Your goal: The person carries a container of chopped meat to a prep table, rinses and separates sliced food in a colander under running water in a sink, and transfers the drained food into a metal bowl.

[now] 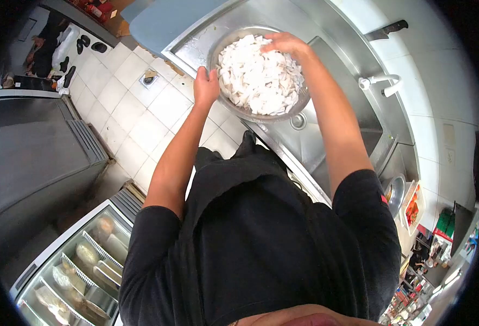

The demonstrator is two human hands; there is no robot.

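Observation:
A large round metal bowl (308, 101), heaped with white cut pieces (258, 76), sits tilted over the steel sink's near edge. What the white pieces are I cannot tell. My left hand (205, 87) grips the bowl's left rim; some of its fingers are hidden behind the side. Across the far right rim reaches my right hand (287, 44), its fingers apart and resting on top of the pieces. Part of the sink basin (326, 136), with its round drain (298, 121), shows beside the bowl.
A white faucet (383, 84) juts from the right wall, and a knife (387, 31) hangs above it. To the right stand another metal bowl (395, 195) and a basket with red items (412, 209). A glass-topped freezer (76, 266) is at lower left.

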